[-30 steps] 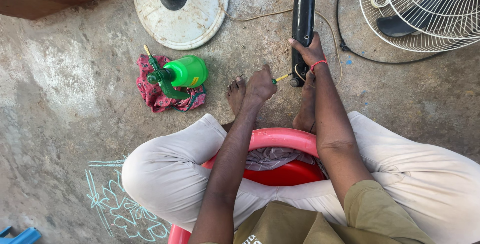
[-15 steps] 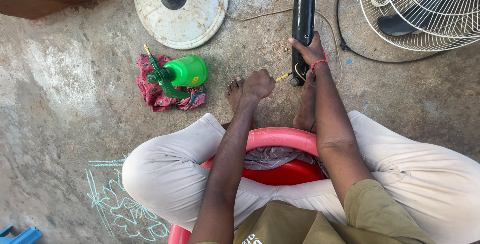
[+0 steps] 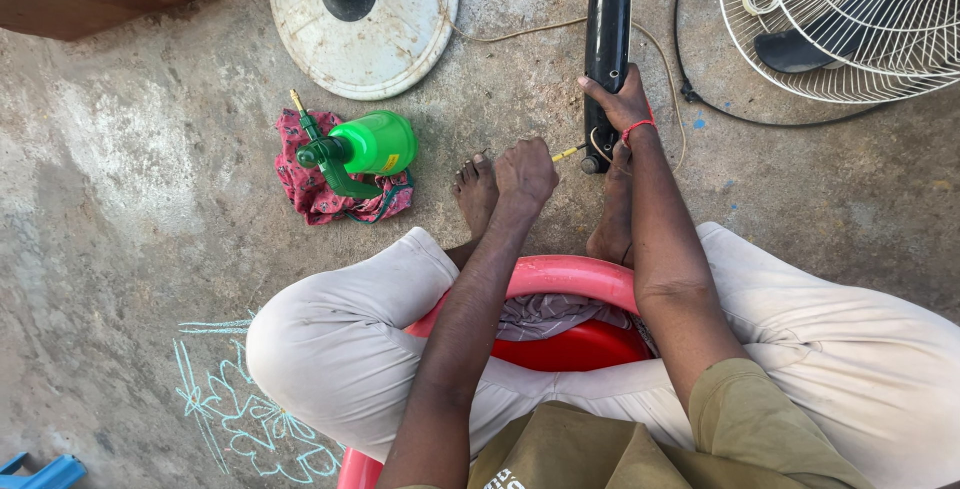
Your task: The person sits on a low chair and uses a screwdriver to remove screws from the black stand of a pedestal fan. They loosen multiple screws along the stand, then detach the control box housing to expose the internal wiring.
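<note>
I sit on a red stool [image 3: 560, 274] over a concrete floor. My left hand [image 3: 524, 171] is closed around a screwdriver with a yellow shaft end [image 3: 565, 155], its tip against the lower end of a black upright fan housing [image 3: 608, 44]. My right hand [image 3: 620, 101], a red thread at its wrist, grips that black housing near its base. Both of my bare feet rest on the floor just below the hands.
A green spray bottle [image 3: 365, 146] lies on a pink patterned cloth [image 3: 320, 194] to the left. A round white fan base [image 3: 380, 19] with a pole is behind it. A wire fan guard with a dark blade [image 3: 850, 19] lies at top right. Cables run across the floor.
My left hand has shifted slightly at the housing's lower end with the screwdriver. The right hand stays on the black housing.
</note>
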